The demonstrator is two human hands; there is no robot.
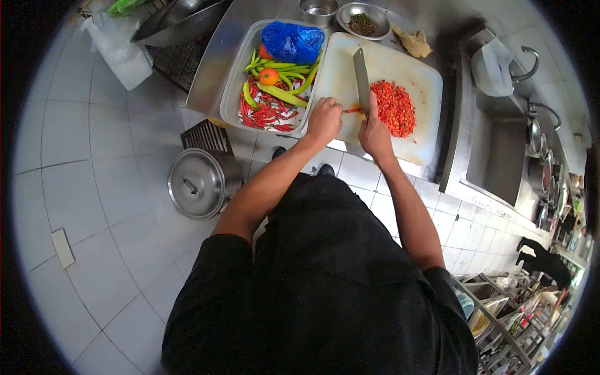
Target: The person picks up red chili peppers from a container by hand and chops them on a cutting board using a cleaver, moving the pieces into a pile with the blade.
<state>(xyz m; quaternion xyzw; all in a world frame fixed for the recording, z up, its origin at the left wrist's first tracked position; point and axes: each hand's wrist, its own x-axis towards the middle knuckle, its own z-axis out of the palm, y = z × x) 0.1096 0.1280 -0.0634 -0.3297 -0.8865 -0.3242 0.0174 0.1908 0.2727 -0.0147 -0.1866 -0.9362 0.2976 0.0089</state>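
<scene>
My right hand [375, 134] grips a knife [361, 76], its broad blade pointing away from me over the white cutting board [428, 84]. Closed fingers of my left hand [325, 121] pin a red chili [353, 110] at the board's near left edge, its tip by the blade. To the right of the knife lies a heap of chopped red chili [392, 107]. Just left of the board, a clear plastic tub [226, 103] holds whole red chilies [269, 115], long green peppers [284, 94], tomatoes [269, 77] and a blue plastic bag [292, 42].
Behind the board stand a metal bowl of chopped seasoning [361, 24], a steel bowl [319, 9] and a crumpled cloth [412, 44]. A sink [494, 150] is at right, a lidded pot [197, 183] at lower left. Another person [547, 262] is at far right.
</scene>
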